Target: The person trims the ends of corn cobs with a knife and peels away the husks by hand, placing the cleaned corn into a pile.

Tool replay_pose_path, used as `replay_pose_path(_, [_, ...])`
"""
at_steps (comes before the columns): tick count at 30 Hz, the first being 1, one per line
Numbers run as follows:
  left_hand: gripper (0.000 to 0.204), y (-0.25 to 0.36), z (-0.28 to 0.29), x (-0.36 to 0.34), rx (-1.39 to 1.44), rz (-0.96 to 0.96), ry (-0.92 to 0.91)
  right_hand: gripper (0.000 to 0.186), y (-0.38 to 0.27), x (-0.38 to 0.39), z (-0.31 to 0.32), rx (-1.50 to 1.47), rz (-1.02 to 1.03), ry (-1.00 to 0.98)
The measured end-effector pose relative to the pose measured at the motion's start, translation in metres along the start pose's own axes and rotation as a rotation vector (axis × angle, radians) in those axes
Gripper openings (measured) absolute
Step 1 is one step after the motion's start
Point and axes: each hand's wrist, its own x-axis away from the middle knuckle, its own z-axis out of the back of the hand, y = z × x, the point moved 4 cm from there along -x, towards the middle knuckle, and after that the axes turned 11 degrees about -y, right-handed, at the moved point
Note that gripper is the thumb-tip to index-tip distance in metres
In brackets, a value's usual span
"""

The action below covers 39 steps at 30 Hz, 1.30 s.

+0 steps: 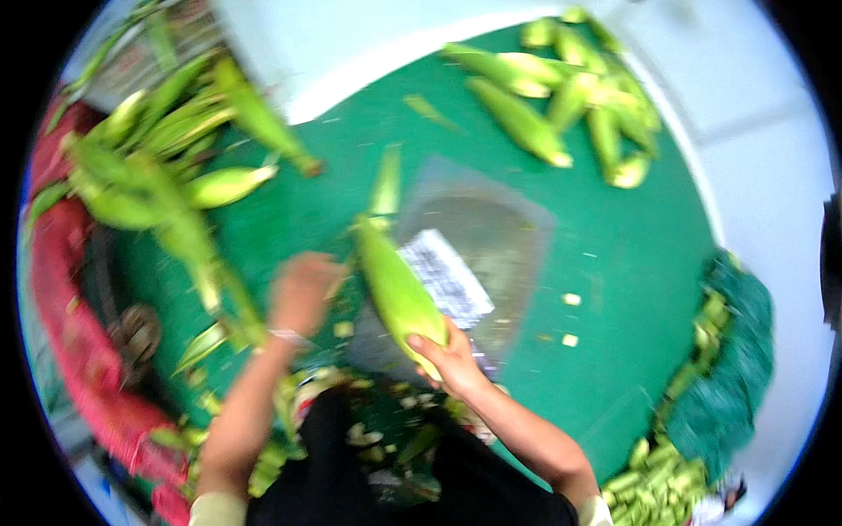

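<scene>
My right hand is wrapped around the lower end of a green ear of corn in its husk. The ear tilts up and to the left, and a pale husk strip shows at its far tip. Left of the ear is my left hand, smeared by motion, so its fingers cannot be made out. Beneath the ear lies a grey board with a white printed paper on it.
Husked-on corn ears lie at the far right, and more ears are heaped at the left beside a red mesh sack. A green sack stands right, near cut green pieces. Scraps lie between my legs.
</scene>
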Motion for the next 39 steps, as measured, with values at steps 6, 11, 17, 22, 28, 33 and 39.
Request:
replay_pose_path(6, [0.076,-0.318,0.078,0.068,-0.102,0.990,0.769,0.045,-0.163,-0.066,0.111,0.214,0.524,0.316])
replay_pose_path(11, [0.079,-0.296,0.019,0.024,0.299,1.000,0.751,0.037,-0.296,-0.061,0.155,0.067,0.777,0.291])
replay_pose_path(17, [0.043,-0.224,0.054,0.004,0.700,0.491,0.568,0.046,-0.083,-0.042,0.061,1.708,-0.084,0.129])
replay_pose_path(22, [0.043,-0.152,0.030,0.073,1.289,0.720,0.418,0.059,0.041,-0.010,0.081,1.670,-0.124,0.340])
replay_pose_path(28, [0.054,-0.073,0.044,0.153,0.223,0.491,0.099,0.037,0.060,0.005,0.088,1.385,0.211,0.455])
replay_pose_path(33, [0.065,-0.011,0.043,0.113,-0.103,0.325,-0.107,0.032,0.025,0.070,0.059,0.914,0.258,0.501])
replay_pose_path(39, [0.060,0.044,0.021,0.060,-0.265,0.068,-0.082,0.047,0.007,0.035,0.054,0.845,0.225,0.444])
